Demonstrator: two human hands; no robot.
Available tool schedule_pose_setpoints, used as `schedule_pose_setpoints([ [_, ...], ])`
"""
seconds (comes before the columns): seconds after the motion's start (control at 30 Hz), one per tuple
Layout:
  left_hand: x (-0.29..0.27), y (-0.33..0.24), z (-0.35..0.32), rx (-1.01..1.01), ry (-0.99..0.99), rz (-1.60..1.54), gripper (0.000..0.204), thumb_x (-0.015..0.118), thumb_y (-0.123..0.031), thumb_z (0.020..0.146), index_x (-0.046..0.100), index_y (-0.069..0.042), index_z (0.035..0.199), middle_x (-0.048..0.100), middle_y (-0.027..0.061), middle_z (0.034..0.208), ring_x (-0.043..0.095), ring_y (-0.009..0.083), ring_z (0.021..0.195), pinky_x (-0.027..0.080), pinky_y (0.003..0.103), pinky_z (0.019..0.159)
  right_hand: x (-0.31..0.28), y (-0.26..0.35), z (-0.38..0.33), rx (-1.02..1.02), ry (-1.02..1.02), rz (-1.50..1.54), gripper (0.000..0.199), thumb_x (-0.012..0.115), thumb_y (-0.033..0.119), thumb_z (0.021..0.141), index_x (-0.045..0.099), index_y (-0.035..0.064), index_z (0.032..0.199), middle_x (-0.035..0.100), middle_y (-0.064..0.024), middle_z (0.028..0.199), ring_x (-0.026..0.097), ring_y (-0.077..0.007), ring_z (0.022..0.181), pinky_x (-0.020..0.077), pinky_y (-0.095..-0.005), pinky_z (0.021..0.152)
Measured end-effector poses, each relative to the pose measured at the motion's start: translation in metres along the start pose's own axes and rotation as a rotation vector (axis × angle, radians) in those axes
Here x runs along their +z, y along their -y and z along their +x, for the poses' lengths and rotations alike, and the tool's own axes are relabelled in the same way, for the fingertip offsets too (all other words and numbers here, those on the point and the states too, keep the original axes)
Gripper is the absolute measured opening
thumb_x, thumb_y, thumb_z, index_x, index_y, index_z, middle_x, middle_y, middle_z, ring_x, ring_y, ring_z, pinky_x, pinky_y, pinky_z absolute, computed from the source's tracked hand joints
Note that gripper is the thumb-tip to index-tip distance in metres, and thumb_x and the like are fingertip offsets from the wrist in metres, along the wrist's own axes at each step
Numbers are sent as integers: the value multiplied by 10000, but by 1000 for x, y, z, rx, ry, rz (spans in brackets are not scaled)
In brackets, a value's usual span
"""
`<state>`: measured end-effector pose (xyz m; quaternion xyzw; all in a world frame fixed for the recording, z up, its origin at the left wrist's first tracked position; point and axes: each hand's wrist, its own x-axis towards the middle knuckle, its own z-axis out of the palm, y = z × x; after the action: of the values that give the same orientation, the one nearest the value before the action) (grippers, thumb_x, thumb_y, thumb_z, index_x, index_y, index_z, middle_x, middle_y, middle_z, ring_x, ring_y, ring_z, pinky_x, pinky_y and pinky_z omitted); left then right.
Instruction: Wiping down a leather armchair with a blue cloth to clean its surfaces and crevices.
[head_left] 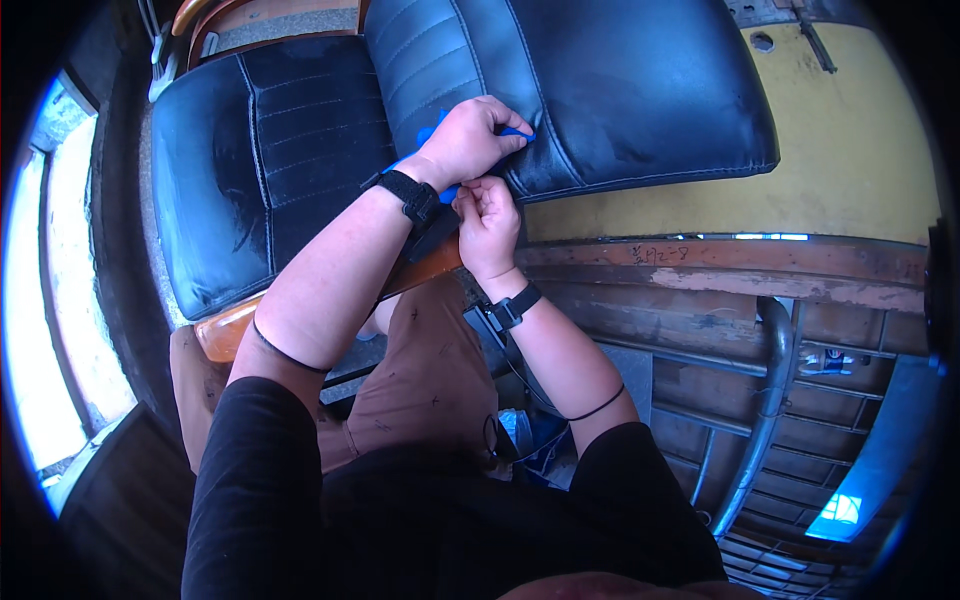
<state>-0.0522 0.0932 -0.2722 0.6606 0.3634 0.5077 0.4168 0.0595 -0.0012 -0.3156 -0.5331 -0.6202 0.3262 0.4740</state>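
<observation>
A black padded chair point(640, 90) with stitched seams is in front of me, its seat point(200, 190) on the left and its backrest tilted to the right. My left hand point(468, 142) is over the lower edge of the backrest, pinching a blue cloth point(450, 193) against the black cover. Most of the cloth is hidden behind this hand. Just below, my right hand point(490, 222) is closed, its fingertips gripping the lower part of the cloth. A glossy wooden armrest point(225, 335) runs under the near side of the seat.
To the right stand a yellow panel point(850, 130) and a worn wooden beam point(740, 255). Below them are metal tubes point(750, 440) and a shiny flat strip point(880, 450). A bright opening point(60, 320) is at the far left. Wires point(510, 445) hang by my leg.
</observation>
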Motion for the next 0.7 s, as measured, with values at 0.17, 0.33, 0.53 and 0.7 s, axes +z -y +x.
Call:
schedule_pose_setpoints([
  [0.17,2,-1,-2,106,13,22,146,753,-129,836,767,-82,974,677,98,918,639,273,898,518,355,844,-1,2,1,-31,8,-29,55,607,13,952,590,7,1004,668,-56,814,628,-111,663,497,-263,626],
  [0.33,6,-6,-4,23,-123,23,128,748,-133,843,767,-84,960,668,102,907,640,273,889,520,356,830,-1,2,-2,-40,-3,-7,42,604,12,952,585,1,989,664,-61,796,638,-129,663,493,-269,630],
  [0.53,6,-9,-5,37,-83,55,148,770,-154,826,762,-79,953,668,110,916,646,267,869,526,351,820,-1,0,-1,-52,-3,-48,37,606,9,949,589,6,982,662,-69,782,642,-132,663,491,-276,630],
  [0.7,1,-11,-3,-72,4,5,162,786,-152,811,751,-55,936,687,110,897,656,249,825,530,340,797,0,3,0,-44,-15,-30,44,608,6,948,595,8,990,667,-62,784,634,-126,657,491,-272,631],
])
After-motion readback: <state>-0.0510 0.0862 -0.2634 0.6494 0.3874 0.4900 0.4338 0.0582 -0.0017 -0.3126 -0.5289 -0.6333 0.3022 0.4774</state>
